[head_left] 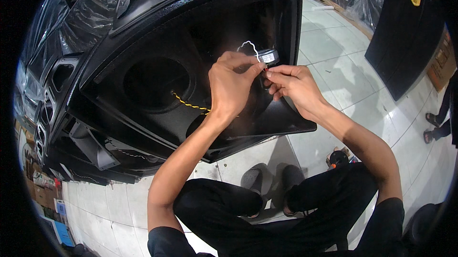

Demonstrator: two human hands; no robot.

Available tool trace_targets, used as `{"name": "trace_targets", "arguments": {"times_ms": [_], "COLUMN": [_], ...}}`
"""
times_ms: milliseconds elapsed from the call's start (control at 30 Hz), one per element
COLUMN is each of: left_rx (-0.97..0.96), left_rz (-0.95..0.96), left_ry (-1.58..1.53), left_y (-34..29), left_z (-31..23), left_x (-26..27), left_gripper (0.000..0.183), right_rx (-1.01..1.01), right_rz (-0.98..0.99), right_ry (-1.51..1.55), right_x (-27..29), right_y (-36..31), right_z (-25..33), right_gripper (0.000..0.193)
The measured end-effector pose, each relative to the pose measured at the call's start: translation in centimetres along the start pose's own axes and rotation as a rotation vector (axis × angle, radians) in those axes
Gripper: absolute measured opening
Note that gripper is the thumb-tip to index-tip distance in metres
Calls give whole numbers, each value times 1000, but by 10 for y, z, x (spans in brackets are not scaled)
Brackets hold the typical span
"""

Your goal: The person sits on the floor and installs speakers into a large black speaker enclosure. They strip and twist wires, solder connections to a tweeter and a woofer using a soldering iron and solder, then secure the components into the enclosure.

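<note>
Your left hand point(230, 83) is pinching a white wire point(249, 43); your right hand point(298, 87), a red piece point(266, 69).
Above your left hand the wire is arching, its end pointing downward.

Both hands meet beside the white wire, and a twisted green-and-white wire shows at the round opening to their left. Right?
The colour is wrong: the head view shows the twisted wire at the round opening is yellow and black. The left hand and right hand do meet beside the white wire.
</note>
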State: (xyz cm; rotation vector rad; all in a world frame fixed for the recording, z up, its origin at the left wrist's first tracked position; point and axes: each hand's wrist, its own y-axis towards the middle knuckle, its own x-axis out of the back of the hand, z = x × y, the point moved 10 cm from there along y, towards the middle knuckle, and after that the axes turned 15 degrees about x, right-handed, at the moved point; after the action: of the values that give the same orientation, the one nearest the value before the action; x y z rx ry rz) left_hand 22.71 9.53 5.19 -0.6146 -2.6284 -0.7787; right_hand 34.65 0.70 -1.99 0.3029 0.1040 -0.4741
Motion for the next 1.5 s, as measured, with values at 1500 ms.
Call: {"name": "trace_targets", "arguments": {"times_ms": [1500], "left_rx": [-157], "left_rz": [0], "left_ry": [18], "left_y": [-4], "left_z": [-15], "left_x": [-8], "left_gripper": [14], "right_rx": [324], "right_rz": [-144], "right_ry": [-354], "right_x": [12], "right_y": [4], "right_z": [26], "right_gripper": [22]}}
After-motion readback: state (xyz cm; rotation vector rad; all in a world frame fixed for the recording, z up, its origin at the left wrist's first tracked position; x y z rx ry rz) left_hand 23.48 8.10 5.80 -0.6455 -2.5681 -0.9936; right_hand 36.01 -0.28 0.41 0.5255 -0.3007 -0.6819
